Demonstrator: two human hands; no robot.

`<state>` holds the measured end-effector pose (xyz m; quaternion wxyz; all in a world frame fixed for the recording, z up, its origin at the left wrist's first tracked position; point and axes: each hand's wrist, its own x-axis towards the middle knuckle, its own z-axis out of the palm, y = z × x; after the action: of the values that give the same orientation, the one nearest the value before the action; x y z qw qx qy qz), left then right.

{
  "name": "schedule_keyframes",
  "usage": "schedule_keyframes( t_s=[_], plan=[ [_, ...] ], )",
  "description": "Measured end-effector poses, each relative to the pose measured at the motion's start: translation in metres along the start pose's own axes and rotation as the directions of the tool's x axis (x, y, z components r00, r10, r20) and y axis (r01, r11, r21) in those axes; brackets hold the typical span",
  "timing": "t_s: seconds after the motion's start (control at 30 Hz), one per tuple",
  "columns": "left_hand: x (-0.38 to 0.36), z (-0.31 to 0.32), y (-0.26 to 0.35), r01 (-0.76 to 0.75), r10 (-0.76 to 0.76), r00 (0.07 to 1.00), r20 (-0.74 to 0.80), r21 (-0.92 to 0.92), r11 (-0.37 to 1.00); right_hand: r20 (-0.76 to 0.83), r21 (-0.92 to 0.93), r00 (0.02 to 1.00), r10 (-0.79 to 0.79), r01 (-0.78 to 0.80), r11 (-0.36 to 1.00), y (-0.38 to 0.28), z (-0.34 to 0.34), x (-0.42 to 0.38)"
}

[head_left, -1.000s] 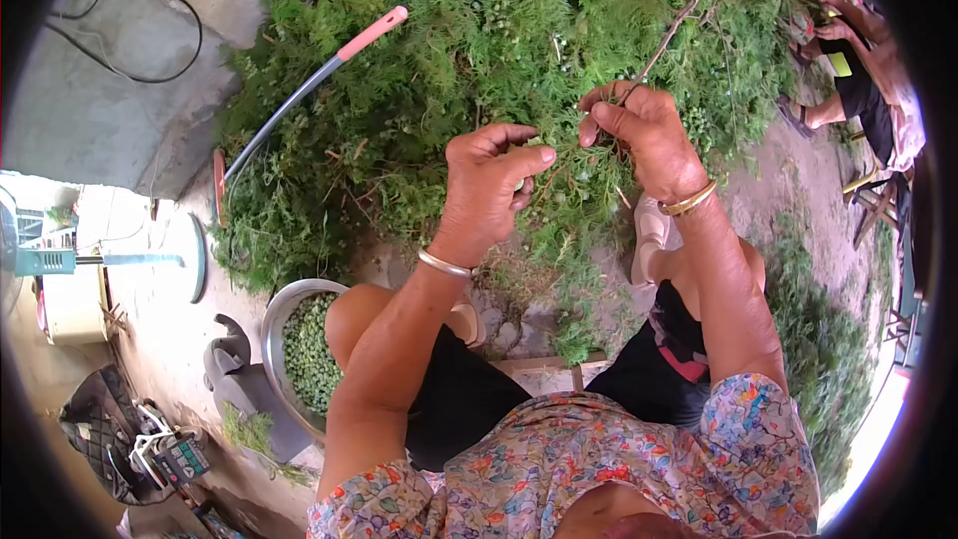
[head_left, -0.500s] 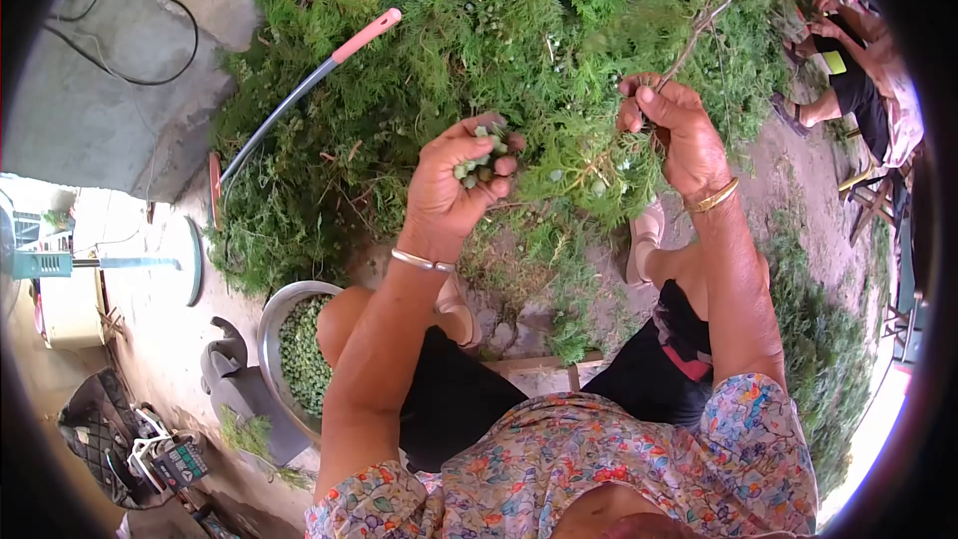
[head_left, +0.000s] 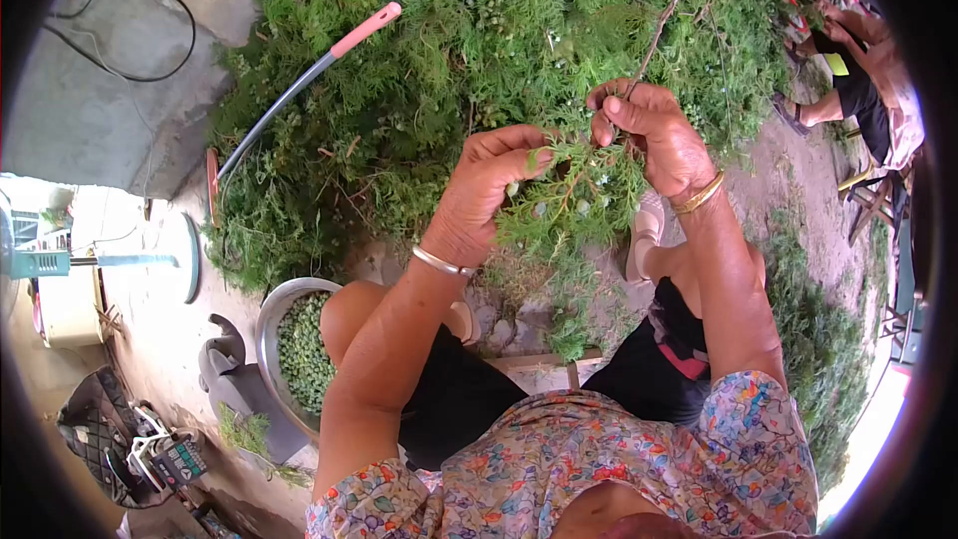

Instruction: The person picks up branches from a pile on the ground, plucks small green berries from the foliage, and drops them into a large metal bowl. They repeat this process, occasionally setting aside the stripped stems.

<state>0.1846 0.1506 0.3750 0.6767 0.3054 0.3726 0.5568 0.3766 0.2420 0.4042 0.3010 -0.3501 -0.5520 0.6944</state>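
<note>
My right hand [head_left: 659,135] is closed around the woody stem of a leafy evergreen branch [head_left: 574,202]. The stem runs up past the fingers, while the green sprays hang below and to the left, with pale round cones among them. At the left edge of these sprays, my left hand [head_left: 487,185] has its thumb and fingers pinched together. A green cone [head_left: 513,189] shows under its thumb; the rest of the palm is hidden. Beside my left knee stands a metal basin [head_left: 265,324] full of small green cones [head_left: 302,351].
A large heap of evergreen branches [head_left: 419,90] spreads ahead, with a pink-handled tool [head_left: 299,88] lying on its left side. Left of me are a fan [head_left: 130,262] and a grey object [head_left: 249,404] by the basin. Another person [head_left: 868,75] sits at the far right.
My left hand, half open with several green cones in its palm before, has moved right to the branch and pinched its fingers. My right hand has shifted slightly left with the branch.
</note>
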Motion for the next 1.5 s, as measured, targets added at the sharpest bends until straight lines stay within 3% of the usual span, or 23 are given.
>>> schedule_keyframes(
  t_s=[0.23, 0.33, 0.4, 0.43, 0.5, 0.53, 0.57, 0.7, 0.83, 0.9, 0.97, 1.0, 1.03, 1.1, 1.13, 1.17, 1.2, 1.3, 1.33, 1.37, 1.43, 1.47, 1.5],
  plan=[
    [-0.002, 0.001, 0.007, -0.009, 0.006, 0.999, -0.038, -0.081, 0.997, -0.048, 0.012, 0.999, -0.012, 0.013, 1.0, 0.003, 0.002, 0.004],
    [-0.001, 0.002, 0.007, -0.005, 0.013, 0.994, -0.109, 0.069, 0.998, -0.072, 0.048, 0.997, -0.031, 0.035, 0.998, -0.001, 0.005, 0.002],
    [0.001, 0.003, 0.007, -0.004, -0.037, 0.979, -0.201, -0.203, 0.979, -0.084, 0.085, 0.996, -0.044, 0.051, 0.995, -0.002, 0.002, 0.002],
    [0.002, -0.006, 0.008, -0.006, -0.035, 0.979, -0.2, -0.202, 0.979, -0.171, 0.109, 0.982, -0.079, 0.099, 0.989, -0.002, -0.004, 0.004],
    [0.002, -0.027, 0.016, 0.088, -0.061, 0.996, 0.073, -0.464, 0.882, -0.253, 0.132, 0.96, -0.116, 0.153, 0.979, -0.002, -0.016, 0.006],
    [-0.002, -0.024, 0.019, 0.027, -0.1, 0.987, -0.124, -0.487, 0.873, -0.259, 0.156, 0.96, -0.108, 0.152, 0.976, -0.002, -0.02, 0.007],
    [-0.005, -0.027, 0.025, 0.025, -0.096, 0.987, -0.125, -0.481, 0.876, -0.268, 0.18, 0.958, -0.103, 0.155, 0.971, -0.002, -0.022, 0.007],
    [-0.037, -0.063, 0.07, -0.175, 0.153, 0.984, -0.089, -0.367, 0.913, -0.251, 0.214, 0.962, -0.108, 0.164, 0.963, -0.002, -0.02, 0.01],
    [-0.101, -0.089, 0.118, -0.377, 0.288, 0.907, -0.306, -0.289, 0.88, -0.239, 0.251, 0.967, -0.089, 0.15, 0.956, -0.001, -0.015, 0.01],
    [-0.148, -0.102, 0.118, -0.406, 0.355, 0.767, -0.534, 0.025, 0.914, -0.215, 0.225, 0.971, -0.101, 0.15, 0.963, -0.001, -0.015, 0.012],
    [-0.202, -0.118, 0.107, -0.138, 0.399, 0.622, -0.673, 0.408, 0.903, -0.176, 0.151, 0.979, -0.103, 0.131, 0.98, -0.001, -0.017, 0.011],
    [-0.234, -0.143, 0.096, 0.039, 0.394, 0.632, -0.667, 0.535, 0.844, -0.146, 0.179, 0.981, -0.131, 0.157, 0.971, -0.001, -0.015, 0.01],
    [-0.263, -0.164, 0.082, 0.213, 0.388, 0.637, -0.666, 0.635, 0.742, -0.151, 0.187, 0.979, -0.136, 0.164, 0.969, -0.001, -0.013, 0.009],
    [-0.299, -0.164, 0.059, 0.485, 0.36, 0.58, -0.731, 0.665, 0.568, -0.124, 0.213, 0.98, -0.154, 0.178, 0.961, -0.003, -0.008, 0.007],
    [-0.318, -0.178, 0.044, 0.589, 0.459, 0.589, -0.665, 0.742, 0.32, -0.133, 0.197, 0.986, -0.104, 0.129, 0.972, -0.007, -0.004, 0.002],
    [-0.335, -0.197, 0.029, 0.662, 0.538, 0.612, -0.58, 0.748, 0.054, -0.131, 0.198, 0.985, -0.108, 0.133, 0.971, -0.007, -0.004, 0.001],
    [-0.346, -0.209, 0.017, 0.706, 0.609, 0.597, -0.522, 0.703, -0.089, -0.106, 0.183, 0.989, -0.105, 0.123, 0.975, -0.005, -0.005, 0.002],
    [-0.355, -0.214, 0.014, 0.713, 0.654, 0.537, -0.533, 0.701, -0.015, -0.073, 0.199, 0.985, -0.155, 0.166, 0.966, 0.006, -0.008, 0.01],
    [-0.351, -0.217, 0.014, 0.726, 0.758, 0.524, -0.389, 0.67, -0.158, -0.101, 0.21, 0.985, -0.139, 0.157, 0.965, 0.002, -0.004, 0.006],
    [-0.349, -0.221, 0.017, 0.722, 0.759, 0.527, -0.382, 0.673, -0.162, -0.132, 0.221, 0.984, -0.121, 0.149, 0.964, -0.001, -0.003, 0.004],
    [-0.314, -0.187, 0.04, 0.605, 0.647, 0.332, -0.686, 0.681, 0.411, -0.128, 0.226, 0.985, -0.119, 0.146, 0.963, 0.001, -0.007, 0.005],
    [-0.302, -0.189, 0.042, 0.519, 0.727, 0.345, -0.594, 0.766, 0.379, -0.124, 0.204, 0.983, -0.135, 0.158, 0.966, 0.001, -0.008, 0.005],
    [-0.285, -0.171, 0.05, 0.497, 0.7, 0.346, -0.625, 0.755, 0.429, -0.119, 0.182, 0.981, -0.152, 0.172, 0.968, 0.001, -0.009, 0.007]
  ],
)
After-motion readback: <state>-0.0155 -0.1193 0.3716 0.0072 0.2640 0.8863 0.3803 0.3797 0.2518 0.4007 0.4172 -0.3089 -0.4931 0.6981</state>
